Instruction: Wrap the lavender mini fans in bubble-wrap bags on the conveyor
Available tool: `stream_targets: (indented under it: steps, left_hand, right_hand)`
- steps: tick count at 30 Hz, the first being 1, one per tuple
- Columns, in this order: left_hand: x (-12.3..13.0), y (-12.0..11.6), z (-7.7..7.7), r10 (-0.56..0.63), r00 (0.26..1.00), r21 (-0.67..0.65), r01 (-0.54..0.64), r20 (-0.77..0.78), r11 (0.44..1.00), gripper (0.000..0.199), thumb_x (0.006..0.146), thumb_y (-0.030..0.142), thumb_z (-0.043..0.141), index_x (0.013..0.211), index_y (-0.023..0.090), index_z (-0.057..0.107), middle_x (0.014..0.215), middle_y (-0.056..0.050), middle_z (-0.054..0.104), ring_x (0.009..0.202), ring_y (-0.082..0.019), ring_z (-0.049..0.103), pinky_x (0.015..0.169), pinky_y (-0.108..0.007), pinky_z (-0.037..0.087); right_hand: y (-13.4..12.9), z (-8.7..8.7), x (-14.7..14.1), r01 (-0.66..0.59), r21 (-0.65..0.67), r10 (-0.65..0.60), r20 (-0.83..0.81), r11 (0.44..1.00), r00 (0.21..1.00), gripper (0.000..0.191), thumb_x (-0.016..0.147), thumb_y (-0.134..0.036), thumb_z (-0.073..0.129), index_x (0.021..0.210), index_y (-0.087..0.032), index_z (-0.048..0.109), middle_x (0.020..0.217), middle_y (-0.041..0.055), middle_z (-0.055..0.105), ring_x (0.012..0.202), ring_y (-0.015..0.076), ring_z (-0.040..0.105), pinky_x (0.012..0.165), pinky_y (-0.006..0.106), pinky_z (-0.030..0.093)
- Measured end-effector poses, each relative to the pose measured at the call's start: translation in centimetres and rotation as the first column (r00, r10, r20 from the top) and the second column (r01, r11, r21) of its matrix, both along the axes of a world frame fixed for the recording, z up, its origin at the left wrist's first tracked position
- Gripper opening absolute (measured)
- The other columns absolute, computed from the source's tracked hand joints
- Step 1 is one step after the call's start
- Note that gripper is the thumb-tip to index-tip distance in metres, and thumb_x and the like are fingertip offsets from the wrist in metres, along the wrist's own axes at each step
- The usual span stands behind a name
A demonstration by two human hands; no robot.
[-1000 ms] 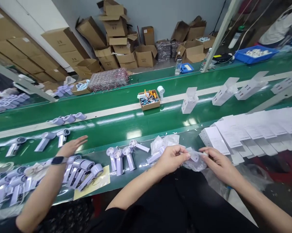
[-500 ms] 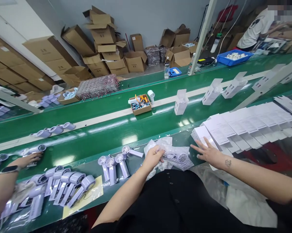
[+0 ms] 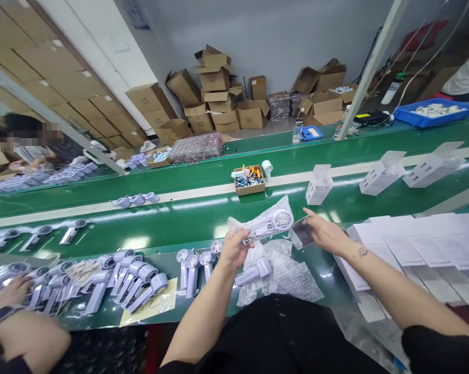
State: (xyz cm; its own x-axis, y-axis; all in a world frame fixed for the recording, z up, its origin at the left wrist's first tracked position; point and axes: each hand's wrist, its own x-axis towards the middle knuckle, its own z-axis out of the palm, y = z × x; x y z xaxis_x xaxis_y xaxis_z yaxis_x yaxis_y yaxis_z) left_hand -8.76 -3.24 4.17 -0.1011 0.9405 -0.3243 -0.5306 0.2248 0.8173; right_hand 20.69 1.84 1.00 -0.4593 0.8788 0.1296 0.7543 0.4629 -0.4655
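My left hand [image 3: 234,250] is closed on one end of a handheld fan in a clear bubble bag [image 3: 271,223], raised over the work surface. The fan's round head points right, close to a small box [image 3: 300,235]. My right hand [image 3: 328,232] grips that box, whose open, dark inside faces me. Below my hands, a lilac fan [image 3: 253,273] lies on loose bubble bags [image 3: 297,283]. Several more lilac fans [image 3: 192,270] rest left of my left hand.
Rows of white boxes [image 3: 398,244] lie at the right. Open white boxes [image 3: 319,186] stand on the green belt [image 3: 187,218], near a carton of small parts [image 3: 250,188]. At left, a co-worker's hand [image 3: 12,293] is among piled lilac fans [image 3: 141,275].
My left hand has raised the bagged fan forward off the surface. My right hand, open beside the white boxes before, now holds a box near it. The view has swung left.
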Motion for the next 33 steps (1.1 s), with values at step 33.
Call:
stream_targets:
  steps: [33]
  left_hand:
    - [10.0,-2.3,-4.7,0.238,-0.291,-0.018,0.666,-0.927,0.745,0.037,0.092,0.018,0.034,0.127,0.018,0.043,0.128,-0.012,0.051,0.125,-0.025,0.039,0.096,-0.05,0.034]
  right_hand:
    - [-2.2,-8.9,-3.5,0.017,-0.432,-0.277,-0.549,0.902,0.789,0.06,0.057,-0.033,0.074,0.111,-0.022,0.052,0.12,0.0095,0.052,0.107,0.0306,0.055,0.093,0.048,0.044]
